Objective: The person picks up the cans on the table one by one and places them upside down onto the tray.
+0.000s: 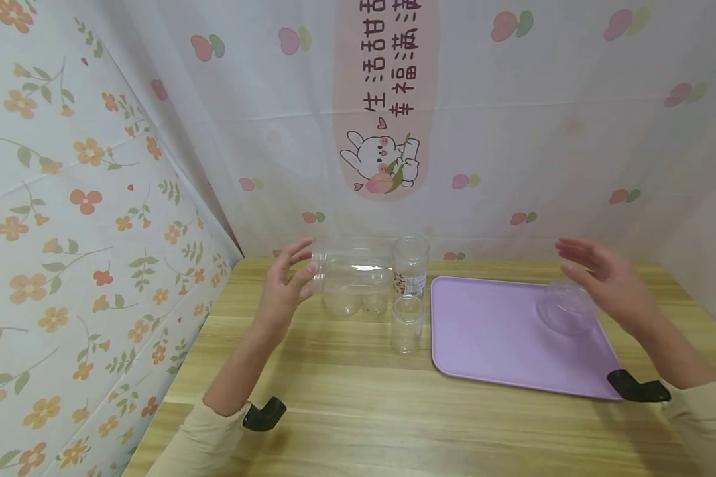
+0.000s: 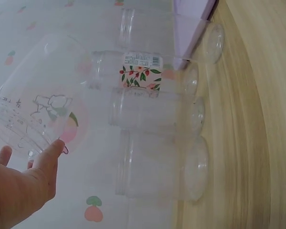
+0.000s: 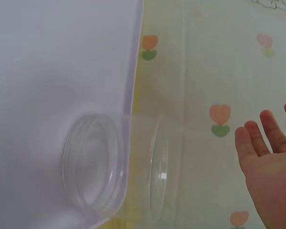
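My left hand (image 1: 289,281) grips a large clear plastic jar (image 1: 358,255) by its threaded neck. The jar lies sideways in the air, its neck toward my palm, and overlaps two standing jars behind it in the head view. In the left wrist view the held jar (image 2: 50,81) slants past several upright clear jars (image 2: 155,167). One of these, the labelled jar (image 1: 410,265), has a red-berry print. My right hand (image 1: 611,281) holds nothing, its fingers extended beside a clear jar (image 1: 567,308) standing on the purple tray (image 1: 501,338).
A smaller clear jar (image 1: 407,331) stands in front of the labelled one, left of the tray. All are on a wood-grain table (image 1: 334,411). A printed curtain (image 1: 483,132) hangs behind the table, and a floral one (image 1: 95,232) on the left.
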Demonstrator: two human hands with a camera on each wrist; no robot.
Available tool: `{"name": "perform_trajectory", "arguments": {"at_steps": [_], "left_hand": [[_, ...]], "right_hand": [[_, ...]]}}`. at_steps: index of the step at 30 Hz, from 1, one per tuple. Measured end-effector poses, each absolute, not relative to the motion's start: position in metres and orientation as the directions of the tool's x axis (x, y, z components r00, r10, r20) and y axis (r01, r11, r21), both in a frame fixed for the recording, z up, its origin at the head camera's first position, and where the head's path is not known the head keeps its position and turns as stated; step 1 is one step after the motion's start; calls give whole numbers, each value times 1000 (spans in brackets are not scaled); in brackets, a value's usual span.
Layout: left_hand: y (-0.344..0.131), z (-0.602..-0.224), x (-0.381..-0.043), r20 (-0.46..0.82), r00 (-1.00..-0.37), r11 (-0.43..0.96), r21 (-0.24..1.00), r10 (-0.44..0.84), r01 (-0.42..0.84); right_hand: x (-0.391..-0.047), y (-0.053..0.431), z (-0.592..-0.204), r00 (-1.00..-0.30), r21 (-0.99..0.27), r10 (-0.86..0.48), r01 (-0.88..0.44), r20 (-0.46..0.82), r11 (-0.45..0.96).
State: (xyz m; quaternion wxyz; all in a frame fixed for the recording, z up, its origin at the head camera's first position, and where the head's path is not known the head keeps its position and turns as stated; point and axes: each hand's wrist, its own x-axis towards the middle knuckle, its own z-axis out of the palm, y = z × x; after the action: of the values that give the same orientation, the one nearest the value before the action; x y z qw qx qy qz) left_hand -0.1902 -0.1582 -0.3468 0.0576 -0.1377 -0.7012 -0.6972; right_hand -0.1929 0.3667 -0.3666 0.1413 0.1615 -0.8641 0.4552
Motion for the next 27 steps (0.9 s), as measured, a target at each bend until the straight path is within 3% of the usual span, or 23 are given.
{"name": "perform_trajectory", "arguments": {"at_steps": [5,12,20,27], "left_hand": [[-154,-349,-190,279,-955,-28,960,104,278],[-148,-349,-189,277,-957,-50,960,88,274],[-141,-350,-189,284,-954,-71,958,94,278],[-137,-348,-188,302,-948,-92,951,97,294]], "right_hand": [[-191,354,-366,-884,-764,-165,-461,437,450],[-191,339,-368,-878,-861,-185,-473,442,185],[-188,321,-366,-869,-876,-192,-477,456,76],[-187,306,-362,-848,-870,-193,-481,493,-110]]}}
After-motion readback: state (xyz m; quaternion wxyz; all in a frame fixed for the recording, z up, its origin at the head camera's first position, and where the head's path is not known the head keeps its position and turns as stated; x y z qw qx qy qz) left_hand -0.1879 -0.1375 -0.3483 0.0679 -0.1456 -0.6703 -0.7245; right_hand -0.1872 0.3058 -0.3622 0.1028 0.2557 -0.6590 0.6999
